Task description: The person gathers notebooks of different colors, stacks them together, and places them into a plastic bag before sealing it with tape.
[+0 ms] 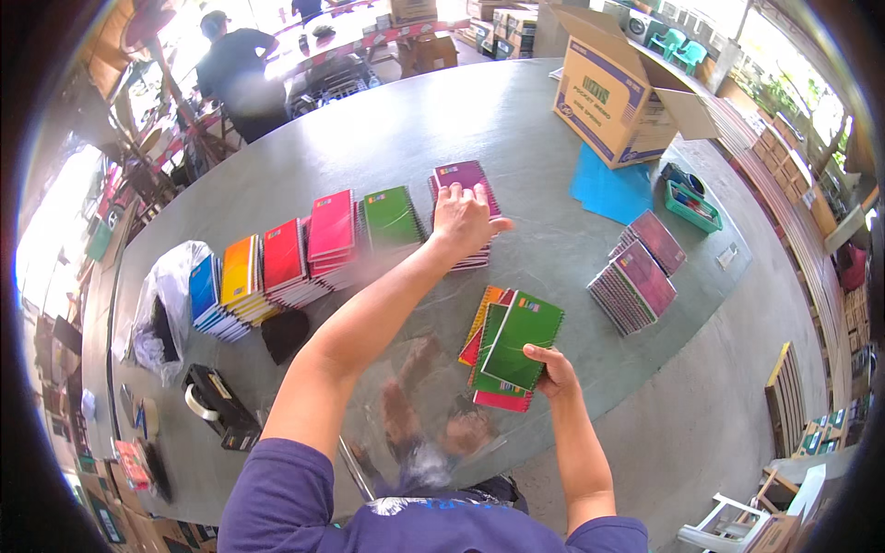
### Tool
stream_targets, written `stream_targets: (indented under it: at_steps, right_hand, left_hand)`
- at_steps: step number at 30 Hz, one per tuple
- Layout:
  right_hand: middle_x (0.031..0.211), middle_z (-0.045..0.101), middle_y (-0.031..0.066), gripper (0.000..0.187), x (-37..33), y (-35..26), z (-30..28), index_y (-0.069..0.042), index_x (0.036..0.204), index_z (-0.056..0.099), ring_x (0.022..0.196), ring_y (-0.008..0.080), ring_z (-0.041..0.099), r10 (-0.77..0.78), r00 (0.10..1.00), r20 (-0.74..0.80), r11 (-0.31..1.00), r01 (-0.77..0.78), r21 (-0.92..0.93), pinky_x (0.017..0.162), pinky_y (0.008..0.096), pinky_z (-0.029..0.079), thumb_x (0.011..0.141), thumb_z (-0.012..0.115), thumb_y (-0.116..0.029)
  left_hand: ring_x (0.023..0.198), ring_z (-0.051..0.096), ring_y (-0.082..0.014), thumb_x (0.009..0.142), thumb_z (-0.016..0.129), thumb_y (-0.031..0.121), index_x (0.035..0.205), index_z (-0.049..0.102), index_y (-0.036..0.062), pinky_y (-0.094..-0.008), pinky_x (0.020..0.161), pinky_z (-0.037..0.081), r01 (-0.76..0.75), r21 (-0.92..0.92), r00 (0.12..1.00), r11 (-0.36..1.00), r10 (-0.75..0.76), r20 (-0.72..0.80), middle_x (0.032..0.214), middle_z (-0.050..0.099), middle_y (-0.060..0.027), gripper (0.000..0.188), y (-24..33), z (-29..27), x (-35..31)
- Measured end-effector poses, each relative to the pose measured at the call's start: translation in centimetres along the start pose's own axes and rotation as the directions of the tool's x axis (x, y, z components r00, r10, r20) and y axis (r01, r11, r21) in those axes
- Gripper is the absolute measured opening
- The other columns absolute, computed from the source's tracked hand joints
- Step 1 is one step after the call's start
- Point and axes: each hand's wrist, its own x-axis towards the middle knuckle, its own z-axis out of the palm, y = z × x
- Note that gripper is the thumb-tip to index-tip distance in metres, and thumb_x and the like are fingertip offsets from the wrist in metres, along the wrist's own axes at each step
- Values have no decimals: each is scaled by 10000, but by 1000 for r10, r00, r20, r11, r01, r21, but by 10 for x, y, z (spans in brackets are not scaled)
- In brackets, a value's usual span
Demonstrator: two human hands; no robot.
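My left hand (466, 219) reaches out to a stack of purple spiral notebooks (461, 173). Its fingers lie on the top cover, with the thumb stretched out to the right. My right hand (556, 372) grips the lower right corner of a green spiral notebook (521, 336), thumb on the cover. Beneath that notebook a small fanned pile shows another green one, a yellow notebook (477, 318) and a pink notebook (505, 400). Left of the purple stack stand piles of green notebooks (391, 214), pink notebooks (333, 221), red notebooks (284, 253), yellow notebooks (241, 267) and blue notebooks (203, 288).
More purple notebooks (645, 278) stand in stacks at the right. Behind them are a green tray (693, 210), blue sheets (608, 184) and an open carton (599, 97). Clear plastic (164, 318) and a black tape dispenser (221, 405) lie left. Another person (244, 78) stands beyond the table.
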Motion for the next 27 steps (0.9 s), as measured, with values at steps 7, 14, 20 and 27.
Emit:
stream_targets:
  at_steps: [7,14,20,27]
  right_hand:
    - [1049,622,165,471,4,0,-14,35,1132,541,916,263,629,51,998,-39,989,-45,138,817,401,516,823,635,-308]
    - [1039,623,153,473,10,0,-12,20,1171,509,921,256,632,-177,981,74,901,131,414,796,374,532,852,567,-324]
    - [953,639,180,407,2,4,2,64,1074,541,793,259,656,48,997,55,923,-66,380,724,368,561,724,626,-127]
    - [902,648,156,388,-22,5,5,62,1039,557,751,242,657,101,993,-64,985,-90,146,716,348,556,721,636,-144]
  left_hand:
    - [896,613,-254,840,537,126,969,613,43,-434,901,415,-19,-230,998,973,33,54,886,653,-92,171,20,-40,6]
    - [1197,482,-260,733,589,13,1012,636,131,-440,1032,343,-534,-667,570,520,804,170,1202,568,-90,306,7,-14,-73]
    - [1081,538,-260,812,626,211,1157,566,19,-395,939,408,-206,3,948,979,198,248,1103,611,-129,399,-40,-7,-17]
    - [932,591,-252,781,571,37,1020,586,46,-371,825,450,-381,-155,911,912,341,-233,953,645,-93,240,-11,-48,-24]
